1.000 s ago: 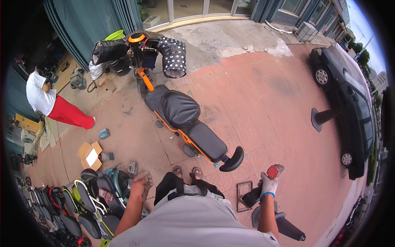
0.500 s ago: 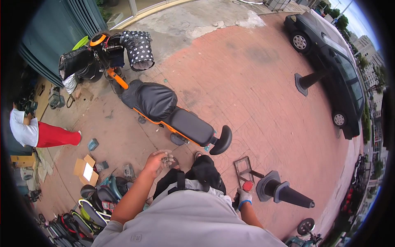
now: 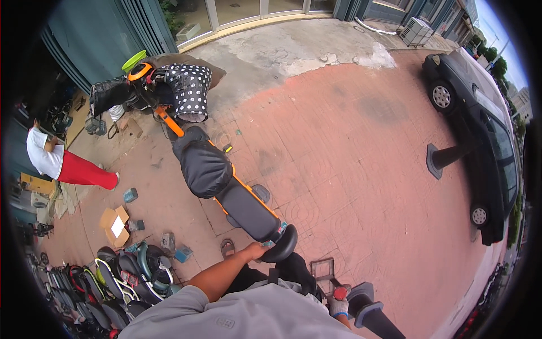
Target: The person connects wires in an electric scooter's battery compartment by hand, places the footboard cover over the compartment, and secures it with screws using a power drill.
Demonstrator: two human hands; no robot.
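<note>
An orange-framed electric scooter (image 3: 243, 209) stands in front of me, its long black seat ending in a curved backrest (image 3: 282, 244) close to my body. My left hand (image 3: 258, 250), bare, is closed at the rear edge of the seat, just beside that backrest; the backrest partly hides its fingers. At my right side, my right hand (image 3: 339, 306) wears a light glove with a blue cuff. It looks curled round something dark that I cannot make out. Right above it is a round red piece (image 3: 340, 292) on a rusty metal frame (image 3: 322, 269).
A dark traffic cone (image 3: 370, 311) lies by my right hand. Another cone (image 3: 446, 160) lies near a parked dark car (image 3: 480, 130). Several scooters (image 3: 118, 277), an opened carton (image 3: 114, 226) and battery-like blocks (image 3: 183, 253) are on the left. A person in red trousers (image 3: 87, 169) stands farther left.
My left hand has gone from the air beside the scooter to the rear of its seat. The scooter's rear has swung left and nearer. My right hand stays low by the frame.
</note>
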